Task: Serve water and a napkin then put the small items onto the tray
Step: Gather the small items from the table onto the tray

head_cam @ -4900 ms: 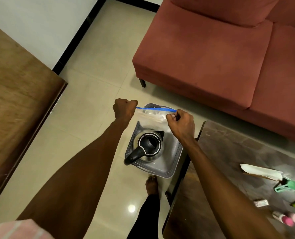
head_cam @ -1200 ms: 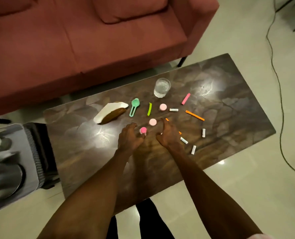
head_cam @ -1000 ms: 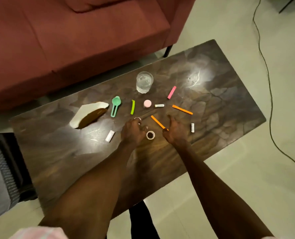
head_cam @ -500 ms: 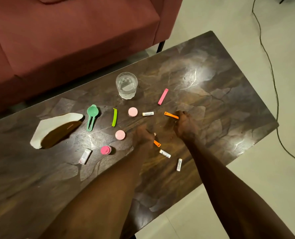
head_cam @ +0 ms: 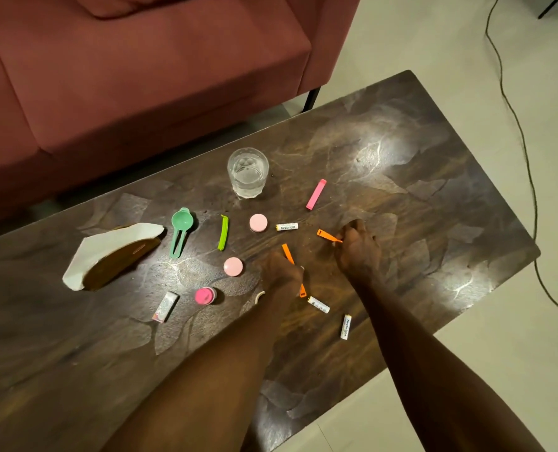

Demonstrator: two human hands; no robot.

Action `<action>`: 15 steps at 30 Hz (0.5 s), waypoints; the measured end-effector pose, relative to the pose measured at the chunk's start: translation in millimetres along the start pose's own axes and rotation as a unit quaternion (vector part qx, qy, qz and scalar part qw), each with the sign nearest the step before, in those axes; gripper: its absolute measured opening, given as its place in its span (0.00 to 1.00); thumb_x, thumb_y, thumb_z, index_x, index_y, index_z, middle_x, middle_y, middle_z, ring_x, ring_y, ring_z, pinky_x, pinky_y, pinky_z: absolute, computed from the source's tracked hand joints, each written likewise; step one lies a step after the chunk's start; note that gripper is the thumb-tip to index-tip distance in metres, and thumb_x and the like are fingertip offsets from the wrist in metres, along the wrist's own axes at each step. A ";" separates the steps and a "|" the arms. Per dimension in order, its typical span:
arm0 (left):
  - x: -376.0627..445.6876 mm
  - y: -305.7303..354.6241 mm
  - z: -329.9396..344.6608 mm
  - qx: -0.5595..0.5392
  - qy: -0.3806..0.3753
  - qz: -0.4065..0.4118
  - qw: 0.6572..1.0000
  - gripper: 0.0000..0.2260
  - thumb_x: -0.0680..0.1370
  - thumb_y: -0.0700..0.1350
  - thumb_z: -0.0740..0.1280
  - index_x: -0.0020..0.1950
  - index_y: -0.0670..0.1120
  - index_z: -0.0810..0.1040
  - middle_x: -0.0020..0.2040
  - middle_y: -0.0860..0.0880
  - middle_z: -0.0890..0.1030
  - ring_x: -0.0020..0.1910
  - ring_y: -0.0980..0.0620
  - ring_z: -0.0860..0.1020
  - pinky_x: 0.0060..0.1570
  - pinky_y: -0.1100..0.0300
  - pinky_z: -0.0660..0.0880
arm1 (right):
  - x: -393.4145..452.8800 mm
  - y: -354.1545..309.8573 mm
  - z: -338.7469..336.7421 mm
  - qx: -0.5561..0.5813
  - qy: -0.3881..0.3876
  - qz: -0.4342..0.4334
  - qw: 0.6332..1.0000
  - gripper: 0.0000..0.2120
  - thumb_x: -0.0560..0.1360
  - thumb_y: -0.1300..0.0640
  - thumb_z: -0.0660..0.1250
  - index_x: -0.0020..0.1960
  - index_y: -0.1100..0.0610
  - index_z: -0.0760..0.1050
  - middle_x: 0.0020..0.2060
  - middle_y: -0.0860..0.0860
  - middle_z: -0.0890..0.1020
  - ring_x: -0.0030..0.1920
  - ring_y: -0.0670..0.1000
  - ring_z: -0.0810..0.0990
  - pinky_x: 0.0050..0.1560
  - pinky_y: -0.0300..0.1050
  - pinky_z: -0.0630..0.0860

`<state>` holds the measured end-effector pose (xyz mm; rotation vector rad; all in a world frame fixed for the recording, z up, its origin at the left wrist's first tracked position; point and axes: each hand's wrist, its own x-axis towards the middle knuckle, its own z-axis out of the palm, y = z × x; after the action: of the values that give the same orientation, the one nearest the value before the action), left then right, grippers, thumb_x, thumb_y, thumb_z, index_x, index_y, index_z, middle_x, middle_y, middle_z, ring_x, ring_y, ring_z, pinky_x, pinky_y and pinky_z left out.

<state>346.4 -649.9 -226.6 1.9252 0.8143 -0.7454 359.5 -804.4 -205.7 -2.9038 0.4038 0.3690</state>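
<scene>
Pale tiled floor (head_cam: 466,76) surrounds a dark, marbled brown table (head_cam: 417,151), with a rust-red upholstered sofa (head_cam: 124,76) behind it and a thin dark cable (head_cam: 512,115) trailing along the floor to the right.

On the table's far side stands a clear drinking glass of water (head_cam: 248,172). To its left lies a white paper napkin (head_cam: 108,246), folded and partly curled up from the table. Between them lie a green plastic scoop (head_cam: 180,228) and a lime-green plastic clip (head_cam: 222,236). A pink plastic clip (head_cam: 316,194) lies to the right of the glass. Two pale pink round caps (head_cam: 258,222) (head_cam: 233,266) sit near the middle, with a white battery (head_cam: 286,227) just beside the farther one. A bright pink small round container (head_cam: 204,295) and a small white printed packet (head_cam: 165,306) lie nearer the front edge. Two more white batteries (head_cam: 318,304) (head_cam: 345,326) lie between the forearms.

The left hand (head_cam: 282,272) is down on the table with its fingers curled around a long orange plastic clip (head_cam: 288,252), whose ends stick out above and below the hand. The right hand (head_cam: 357,251), fingers curled, pinches the end of a second orange plastic clip (head_cam: 326,235), which points away to the left. A small white ring (head_cam: 259,296) peeks out beside the left wrist.
</scene>
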 end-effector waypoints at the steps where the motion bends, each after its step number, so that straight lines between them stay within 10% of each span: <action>1: 2.3 -3.3 1.7 0.001 -0.006 -0.002 1.000 0.15 0.64 0.49 0.77 0.40 0.46 0.72 0.46 0.42 0.83 0.44 0.38 0.84 0.44 0.45 0.82 | -1.4 0.4 0.2 0.002 0.001 -0.003 1.000 0.09 0.76 0.57 0.65 0.55 0.58 0.77 0.59 0.57 0.75 0.59 0.60 0.75 0.60 0.55 0.70; 11: -35.7 5.9 -46.3 -0.125 -0.069 0.038 0.989 0.17 0.72 0.45 0.75 0.31 0.46 0.69 0.27 0.43 0.78 0.19 0.50 0.75 0.19 0.64 0.70 | -46.1 -35.5 -30.1 0.119 0.104 0.046 0.986 0.07 0.75 0.51 0.67 0.52 0.52 0.78 0.48 0.50 0.84 0.54 0.58 0.80 0.59 0.53 0.68; 15: -44.5 -3.8 -93.0 -0.159 -0.042 0.084 0.983 0.16 0.68 0.47 0.77 0.32 0.46 0.71 0.28 0.41 0.79 0.24 0.46 0.76 0.25 0.53 0.77 | -73.7 -69.3 -44.0 0.219 0.123 0.055 0.966 0.09 0.73 0.48 0.67 0.50 0.52 0.78 0.42 0.52 0.85 0.48 0.60 0.82 0.52 0.56 0.77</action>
<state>332.9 -576.5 -155.3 1.6403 0.6647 -0.5538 320.4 -730.5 -133.7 -2.4998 0.6002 -0.0673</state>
